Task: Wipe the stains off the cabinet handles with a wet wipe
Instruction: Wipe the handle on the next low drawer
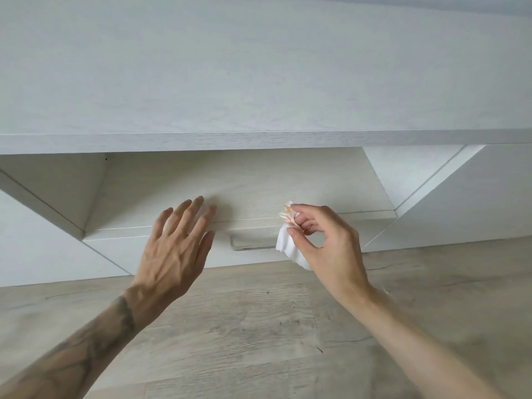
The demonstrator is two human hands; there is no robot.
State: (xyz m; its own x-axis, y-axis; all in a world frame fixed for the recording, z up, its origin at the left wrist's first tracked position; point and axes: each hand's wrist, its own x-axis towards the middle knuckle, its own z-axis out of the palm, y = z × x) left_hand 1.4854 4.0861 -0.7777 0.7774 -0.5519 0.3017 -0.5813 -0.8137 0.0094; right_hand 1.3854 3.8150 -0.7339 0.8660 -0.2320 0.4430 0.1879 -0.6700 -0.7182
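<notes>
Wipe (288,240) pinched in right hand (325,240) fingers (296,210) at handle (250,246) end; left hand (175,246) fingers splayed, empty, on drawer front (259,185)

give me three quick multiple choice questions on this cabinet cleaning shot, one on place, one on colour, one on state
1. Where is the handle?
A. between the two hands
B. left of both hands
C. on the floor

2. What colour stains the top of the wet wipe?
A. blue
B. orange
C. black

3. How is the left hand?
A. clenched in a fist
B. gripping the wipe
C. open, fingers spread

Key: 1 A, the bar shows on the drawer front between the hands. 2 B, the tip pinched by the right hand is orange-tinted. 3 C, it holds nothing.
</notes>
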